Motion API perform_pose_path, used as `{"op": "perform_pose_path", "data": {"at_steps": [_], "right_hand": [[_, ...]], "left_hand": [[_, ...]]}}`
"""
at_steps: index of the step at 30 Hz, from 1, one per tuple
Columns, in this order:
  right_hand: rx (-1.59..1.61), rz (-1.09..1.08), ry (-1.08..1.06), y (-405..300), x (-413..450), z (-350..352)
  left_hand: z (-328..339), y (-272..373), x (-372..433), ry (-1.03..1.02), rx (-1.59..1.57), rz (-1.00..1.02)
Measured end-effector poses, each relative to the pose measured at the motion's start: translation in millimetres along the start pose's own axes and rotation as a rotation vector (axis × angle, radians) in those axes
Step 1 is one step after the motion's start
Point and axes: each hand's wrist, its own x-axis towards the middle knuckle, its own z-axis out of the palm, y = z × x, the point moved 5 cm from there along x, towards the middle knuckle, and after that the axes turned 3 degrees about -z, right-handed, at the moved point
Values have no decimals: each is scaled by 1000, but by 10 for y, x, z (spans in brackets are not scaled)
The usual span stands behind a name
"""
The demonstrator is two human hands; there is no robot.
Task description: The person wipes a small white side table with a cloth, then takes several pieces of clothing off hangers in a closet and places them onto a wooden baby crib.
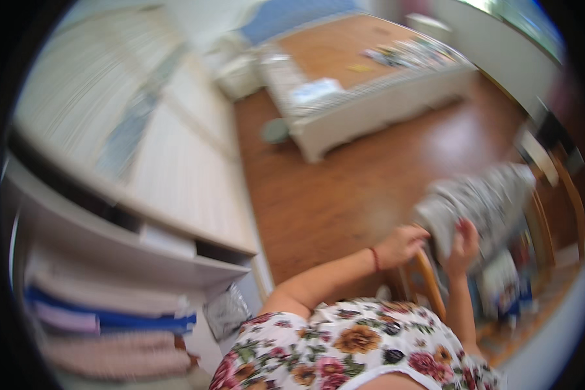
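Observation:
Motion blurs the view. My left hand [403, 246], with a red band at the wrist, is beside the near end of a bundle of light grey fabric [487, 204], above the curved top of a wooden chair back [431, 282]. Whether its bent fingers hold anything is unclear. My right hand [462, 246] is raised against the near side of the grey fabric, fingers upward; its grip cannot be made out. The fabric reaches away to the right, towards another wooden chair [571, 204].
A bed frame with a bare wooden board [331, 41] bears several blurred items. At left stand a large pale wardrobe [190, 151] and an open compartment with folded textiles [112, 317]. A small round stool [275, 130] is by the bed. Packages [502, 287] lie at lower right.

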Motion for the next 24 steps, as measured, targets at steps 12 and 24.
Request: {"op": "perform_pose_path", "data": {"at_steps": [12,24], "right_hand": [[512,-471,-1059,-2176,-1197,2777],[1003,-512,-1674,-4077,-2764,3936]], "left_hand": [[-2900,1000,-2864,1043,454,-159],[-4424,3731,-5091,1742,1253,-79]]}}
